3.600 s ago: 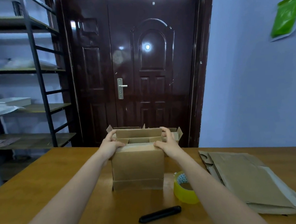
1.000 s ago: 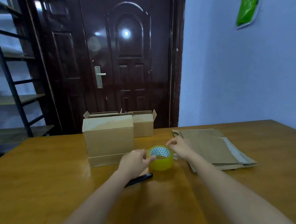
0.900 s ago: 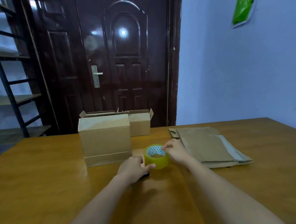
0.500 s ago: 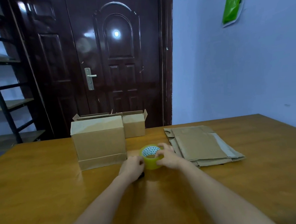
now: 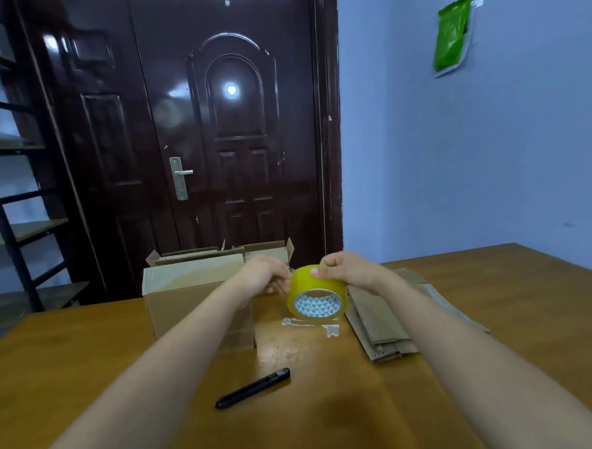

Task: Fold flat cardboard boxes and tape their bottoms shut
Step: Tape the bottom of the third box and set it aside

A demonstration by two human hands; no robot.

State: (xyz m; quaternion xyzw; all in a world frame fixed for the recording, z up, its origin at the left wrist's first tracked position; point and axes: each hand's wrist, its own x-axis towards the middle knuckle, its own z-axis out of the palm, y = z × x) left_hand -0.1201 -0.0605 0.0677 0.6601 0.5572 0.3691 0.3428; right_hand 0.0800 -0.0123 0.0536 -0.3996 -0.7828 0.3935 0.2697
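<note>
A yellow tape roll [image 5: 317, 292] hangs in the air above the wooden table [image 5: 89, 355], its patterned core facing me. My right hand [image 5: 350, 269] grips the roll from the top right. My left hand [image 5: 268, 275] pinches at the roll's left edge with fingers closed; whether it holds the tape end is too small to tell. A folded cardboard box [image 5: 188, 295] stands upside down with its bottom flaps closed, just left of and behind the roll, partly hidden by my left forearm.
A second box [image 5: 265, 251] with open flaps stands behind the first. A stack of flat cardboard [image 5: 385, 322] lies to the right. A black utility knife [image 5: 253, 388] lies near me. Small tape scraps [image 5: 310, 325] sit under the roll. A dark door and metal shelves stand beyond.
Both hands left the box and went to the tape roll on the table. The roll has now been lifted off the table. The knife lies uncovered where the hands were.
</note>
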